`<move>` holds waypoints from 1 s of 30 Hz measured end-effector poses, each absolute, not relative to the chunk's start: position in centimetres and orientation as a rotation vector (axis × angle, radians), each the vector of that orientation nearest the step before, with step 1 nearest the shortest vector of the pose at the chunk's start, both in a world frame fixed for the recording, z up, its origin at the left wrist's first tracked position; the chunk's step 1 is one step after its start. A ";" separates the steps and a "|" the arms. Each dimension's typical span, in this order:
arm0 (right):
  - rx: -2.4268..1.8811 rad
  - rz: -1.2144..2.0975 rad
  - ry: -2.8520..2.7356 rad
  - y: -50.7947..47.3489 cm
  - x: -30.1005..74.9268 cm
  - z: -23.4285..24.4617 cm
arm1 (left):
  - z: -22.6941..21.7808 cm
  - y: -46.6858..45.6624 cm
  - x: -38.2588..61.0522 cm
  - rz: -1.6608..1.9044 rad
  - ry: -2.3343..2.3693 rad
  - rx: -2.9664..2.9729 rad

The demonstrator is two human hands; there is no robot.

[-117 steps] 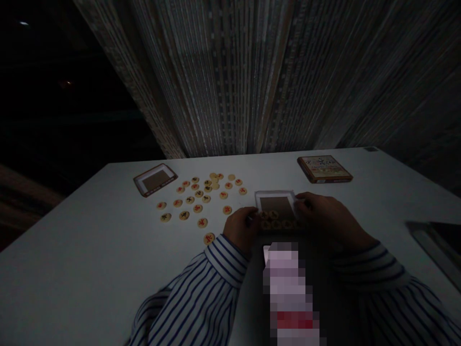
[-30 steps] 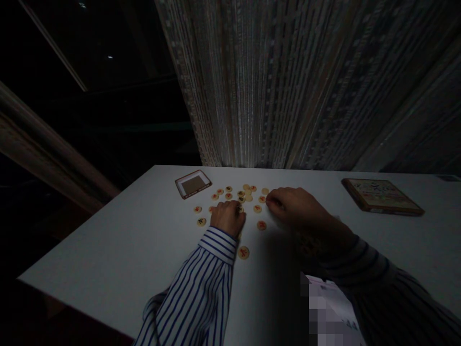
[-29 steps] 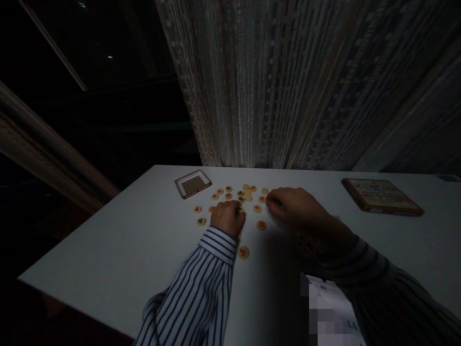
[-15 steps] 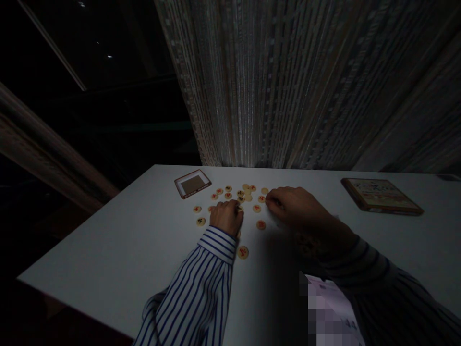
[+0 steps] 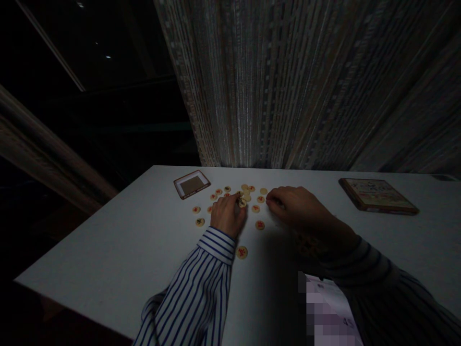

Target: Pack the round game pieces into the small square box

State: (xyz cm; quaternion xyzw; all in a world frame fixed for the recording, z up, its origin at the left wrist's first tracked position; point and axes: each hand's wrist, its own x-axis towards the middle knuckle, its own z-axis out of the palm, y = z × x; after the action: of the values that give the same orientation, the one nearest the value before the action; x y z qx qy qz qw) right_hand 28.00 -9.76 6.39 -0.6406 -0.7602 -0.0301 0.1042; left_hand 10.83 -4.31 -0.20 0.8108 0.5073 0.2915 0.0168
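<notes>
My left hand [image 5: 227, 214] is over the middle of the scattered pieces, its thumb and fingers closed on a xiangqi piece [image 5: 242, 203] with a dark character, tilted up. Round pale xiangqi pieces with red or black characters lie about it, among them a red one [image 5: 242, 252] close to me and a black one [image 5: 200, 222] to the left. To the right, my right hand [image 5: 288, 204] is curled, fingertips together beside a red-marked piece [image 5: 260, 199]. Whatever its fingers hold, if anything, is hidden. Several more pieces [image 5: 308, 244] sit in shadow under my right wrist.
An open shallow box part [image 5: 192, 184] rests at the back left of the white table [image 5: 108, 250]. A flat box with a printed lid [image 5: 378, 194] lies at the right. A curtain [image 5: 237, 96] hangs behind the table. A partly blurred paper or screen [image 5: 333, 307] shows near me.
My left hand has shifted slightly away from me and right, raising and tilting the black-marked xiangqi piece in its fingers. The right hand stays nearly still.
</notes>
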 end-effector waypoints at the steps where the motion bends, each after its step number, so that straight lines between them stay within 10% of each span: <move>1: -1.891 -0.092 -2.240 -9.8 28.0 6.5 | -0.3 -4.3 10.8 0.950 1.558 2.527; 30: -1.848 -0.120 -2.034 -15.4 31.7 6.9 | 2.1 -7.9 12.4 1.384 1.118 2.570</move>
State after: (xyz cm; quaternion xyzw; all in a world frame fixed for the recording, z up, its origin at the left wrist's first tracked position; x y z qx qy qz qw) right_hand 31.66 -15.44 6.89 -0.6589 -0.7254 -0.0428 0.1943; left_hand 12.37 -7.86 2.07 0.8221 0.3577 0.4428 0.0075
